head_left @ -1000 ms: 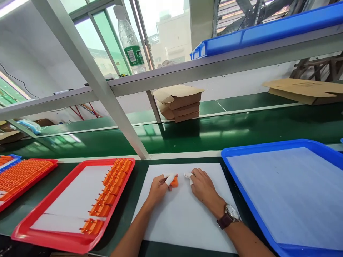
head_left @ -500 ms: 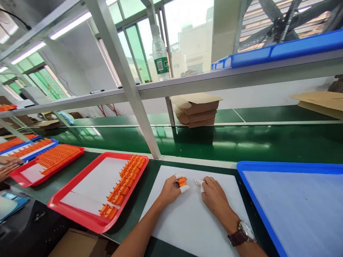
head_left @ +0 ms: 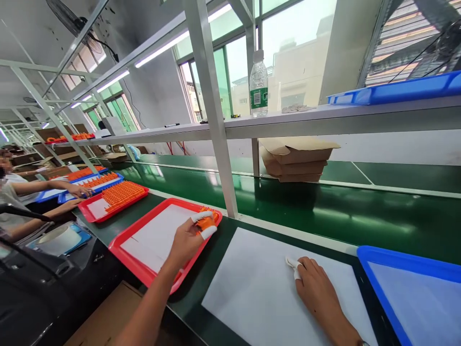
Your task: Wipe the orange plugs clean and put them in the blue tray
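Observation:
My left hand (head_left: 187, 240), with white covers on thumb and index finger, is closed on an orange plastic part (head_left: 206, 223). It holds the part over the far right end of a red tray (head_left: 122, 245) lined with white; the hand and arm hide most of the other orange parts there. My right hand (head_left: 320, 290) rests on a white sheet (head_left: 252, 278), its fingers curled together. White material shows at its thumb and fingertip; whether that is only finger covers or also a small cloth I cannot tell.
To the right lies a blue tray (head_left: 376, 278) with a pale liner. Farther left, a co-worker's hands (head_left: 77, 192) are near a red tray (head_left: 93, 211) of orange parts. A metal post (head_left: 216, 120) rises behind the sheet, before a green belt (head_left: 334, 206).
My left hand has moved left from above the white sheet to the red tray, carrying the orange part. The right hand stays over the sheet. The view has turned left.

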`<state>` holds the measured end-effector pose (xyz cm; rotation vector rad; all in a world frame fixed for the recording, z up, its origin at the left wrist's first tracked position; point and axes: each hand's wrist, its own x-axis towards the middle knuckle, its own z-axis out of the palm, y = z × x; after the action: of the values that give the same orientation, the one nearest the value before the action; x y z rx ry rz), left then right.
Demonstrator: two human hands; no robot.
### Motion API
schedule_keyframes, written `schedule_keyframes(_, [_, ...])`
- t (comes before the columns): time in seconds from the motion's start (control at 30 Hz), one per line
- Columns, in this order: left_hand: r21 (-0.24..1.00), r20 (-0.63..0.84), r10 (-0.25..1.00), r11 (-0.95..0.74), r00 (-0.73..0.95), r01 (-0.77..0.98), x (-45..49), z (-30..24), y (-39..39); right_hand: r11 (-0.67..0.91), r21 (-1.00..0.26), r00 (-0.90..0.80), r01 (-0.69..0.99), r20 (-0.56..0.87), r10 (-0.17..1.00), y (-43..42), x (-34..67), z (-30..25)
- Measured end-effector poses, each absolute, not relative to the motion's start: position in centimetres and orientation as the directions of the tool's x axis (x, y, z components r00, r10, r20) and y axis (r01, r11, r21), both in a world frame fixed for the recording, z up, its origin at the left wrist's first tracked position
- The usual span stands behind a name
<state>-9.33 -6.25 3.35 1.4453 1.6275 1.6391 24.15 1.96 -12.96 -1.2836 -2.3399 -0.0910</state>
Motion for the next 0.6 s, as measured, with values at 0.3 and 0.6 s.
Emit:
schedule_keyframes(0.3, [0.838,0.133,0.789,0.234,-0.600,0.493,-21.9,-0.3,-7.9,0.575,-0.198,-0.470,0.794,0.401,0.786,2.3,24.7,-13.6])
schedule_keyframes(0.6, [0.843,0.010,0.812,0.307,-0.584,0.441,-22.4,-2.9,-7.9,0.554,-0.258,-0.448,0.792,0.372,0.813,2.7,25.3,-14.8])
